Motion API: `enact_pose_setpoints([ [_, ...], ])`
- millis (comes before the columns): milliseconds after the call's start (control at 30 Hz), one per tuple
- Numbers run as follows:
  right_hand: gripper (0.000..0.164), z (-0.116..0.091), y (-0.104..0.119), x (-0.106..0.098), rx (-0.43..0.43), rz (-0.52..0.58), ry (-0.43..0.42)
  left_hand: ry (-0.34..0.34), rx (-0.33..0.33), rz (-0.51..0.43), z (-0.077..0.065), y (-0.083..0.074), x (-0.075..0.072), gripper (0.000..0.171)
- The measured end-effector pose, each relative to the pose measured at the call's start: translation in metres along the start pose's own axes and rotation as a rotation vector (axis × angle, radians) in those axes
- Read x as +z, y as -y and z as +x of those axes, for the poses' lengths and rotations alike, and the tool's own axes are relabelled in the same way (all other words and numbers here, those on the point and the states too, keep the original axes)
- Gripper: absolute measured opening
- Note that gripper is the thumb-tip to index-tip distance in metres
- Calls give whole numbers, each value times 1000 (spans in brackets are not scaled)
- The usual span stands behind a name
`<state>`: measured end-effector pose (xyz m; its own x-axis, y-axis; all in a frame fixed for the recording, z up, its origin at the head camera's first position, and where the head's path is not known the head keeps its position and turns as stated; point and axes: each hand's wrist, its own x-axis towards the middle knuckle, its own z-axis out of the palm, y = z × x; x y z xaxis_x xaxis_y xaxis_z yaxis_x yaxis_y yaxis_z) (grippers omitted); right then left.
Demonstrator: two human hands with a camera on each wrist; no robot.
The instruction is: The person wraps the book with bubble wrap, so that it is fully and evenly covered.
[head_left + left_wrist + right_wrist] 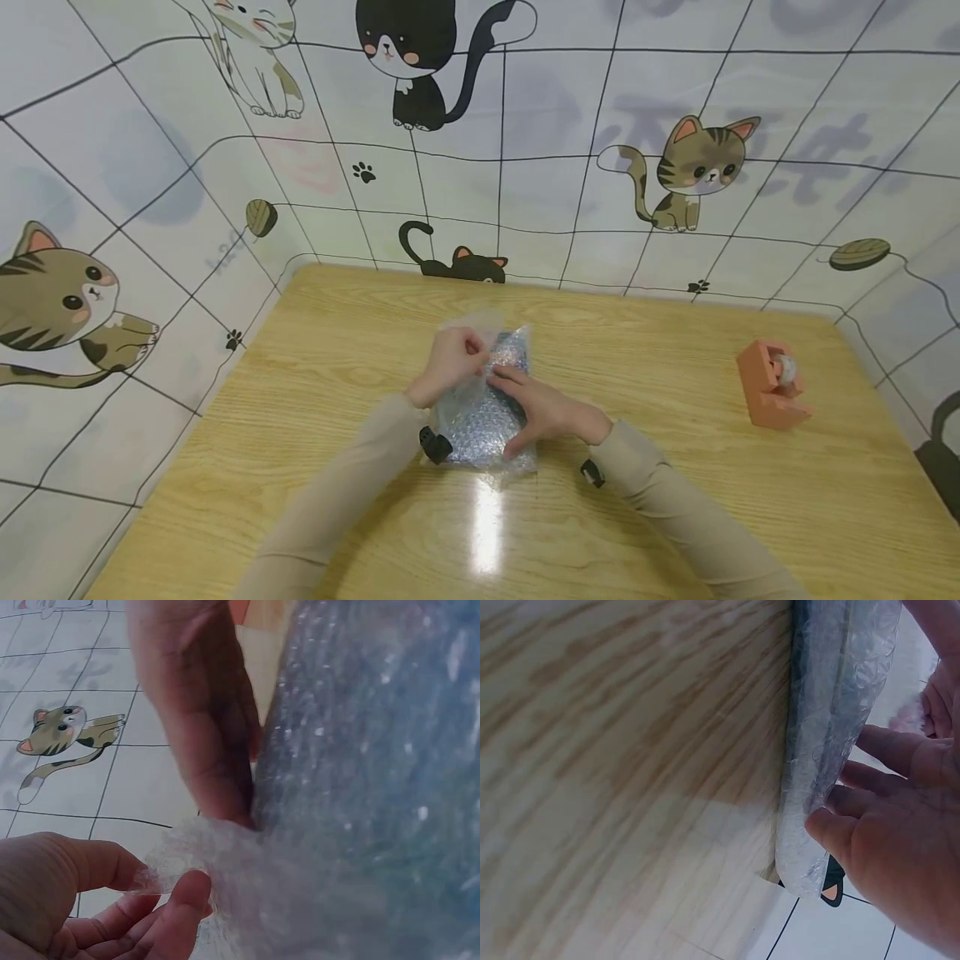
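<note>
A flat dark item lies on the table, covered by clear bubble wrap; its kind is hidden under the bubbles. At the wrap's upper left, my left hand pinches a loose edge of the bubble wrap between thumb and fingers and holds it raised. My right hand rests on the right half of the package, fingers spread and pointing left. In the right wrist view, the fingertips of the right hand touch the wrapped face of the package.
An orange tape dispenser with a roll of clear tape stands at the right on the wooden table. Behind and at both sides rises a white sheet printed with cats and grid lines.
</note>
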<state>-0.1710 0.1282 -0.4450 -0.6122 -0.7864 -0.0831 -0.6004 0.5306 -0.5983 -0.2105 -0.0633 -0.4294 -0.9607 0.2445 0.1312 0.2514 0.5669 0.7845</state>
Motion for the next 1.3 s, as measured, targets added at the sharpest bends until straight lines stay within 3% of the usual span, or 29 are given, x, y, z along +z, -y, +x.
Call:
enact_pose_setpoints([
  [167,109,0,0,1,-3,8,-3,-7,-14,130,1,3,6,7],
  [333,109,-1,-2,2,-9,19,-4,26,-33,147,2,7,8,7],
  [467,108,-1,-6,1,-6,52,7,95,-17,77,4,13,5,13],
  [600,100,-3,-10,-2,-28,68,-7,183,-47,-19,3,17,-1,19],
  [767,81,-5,-6,-7,-25,28,-127,267,-126,-101,1,21,-7,25],
  [833,83,-4,-3,-9,-25,-10,-180,277,-129,-105,1,22,-8,28],
  [900,91,-3,-1,-10,-30,-37,-203,272,-100,-91,0,22,-8,30],
  [1000,103,-1,-1,-10,-22,-84,-169,261,-31,-65,-1,23,-7,34],
  [1167,98,1,-6,-11,-2,-111,-73,285,12,-90,-6,25,-6,33],
  [1300,96,1,-8,-11,0,-95,-50,341,78,-136,-11,30,-8,35],
])
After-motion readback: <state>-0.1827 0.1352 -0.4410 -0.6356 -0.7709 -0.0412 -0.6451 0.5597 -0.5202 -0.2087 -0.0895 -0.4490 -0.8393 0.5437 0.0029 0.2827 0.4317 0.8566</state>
